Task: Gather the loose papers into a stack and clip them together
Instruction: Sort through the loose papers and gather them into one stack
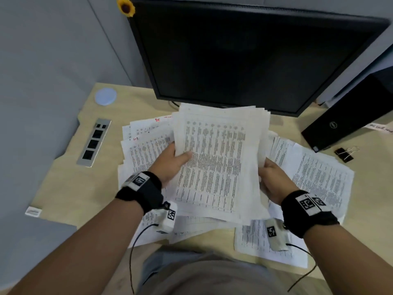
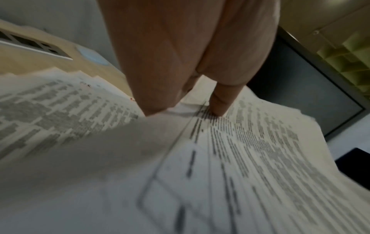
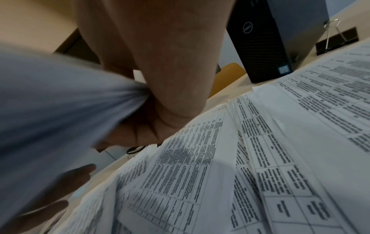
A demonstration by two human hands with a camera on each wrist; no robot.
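Note:
A thick bundle of printed papers point(image 1: 219, 162) is lifted above the desk, held between both hands. My left hand point(image 1: 174, 160) grips its left edge, thumb on top of the printed face; the left wrist view shows my left thumb point(image 2: 220, 102) pressing the bundle of papers point(image 2: 250, 158). My right hand point(image 1: 270, 177) grips the right edge; in the right wrist view the held sheets point(image 3: 50, 110) bunch in that right hand point(image 3: 152, 110). More loose papers point(image 1: 319, 173) lie spread on the desk beneath. Two black binder clips point(image 1: 345, 154) lie to the right of the papers.
A large dark monitor point(image 1: 244, 56) stands just behind the papers. A black computer tower point(image 1: 348, 116) stands at the right. A metal socket strip point(image 1: 93, 142) and a pale round lid point(image 1: 105, 96) sit on the wooden desk point(image 1: 68, 184) at the left.

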